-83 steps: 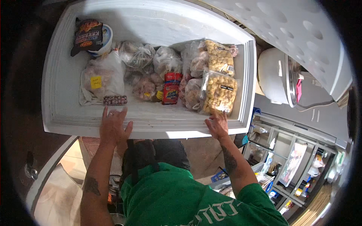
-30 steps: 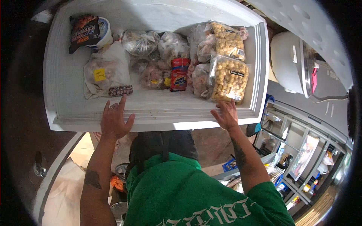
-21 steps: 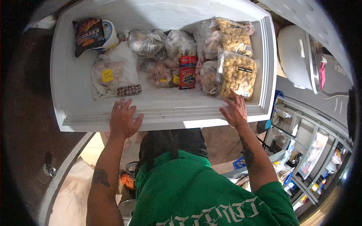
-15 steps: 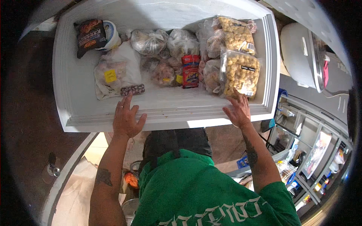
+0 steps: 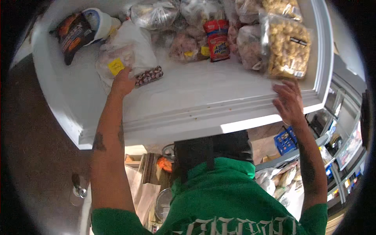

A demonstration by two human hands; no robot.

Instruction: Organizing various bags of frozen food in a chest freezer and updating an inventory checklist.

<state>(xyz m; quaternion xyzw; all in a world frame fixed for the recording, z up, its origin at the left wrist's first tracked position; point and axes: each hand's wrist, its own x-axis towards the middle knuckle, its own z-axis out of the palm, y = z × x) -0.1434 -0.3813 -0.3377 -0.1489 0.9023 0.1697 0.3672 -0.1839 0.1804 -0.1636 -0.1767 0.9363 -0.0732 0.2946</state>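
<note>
Yellow-labelled bag [image 5: 117, 55] | left hand [image 5: 123, 83] at it, fingers mostly hidden, grip unclear | right hand [image 5: 289, 100] (blurred): fingers seemingly half-spread, empty

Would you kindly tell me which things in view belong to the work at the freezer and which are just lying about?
Seemingly part of the work:
freezer
yellow-labelled bag, at the left hand, grip unclear
small packet beside that hand
bag of golden pieces, nearest the right hand

Apparently just lying about:
blue crate
orange bundle
</note>
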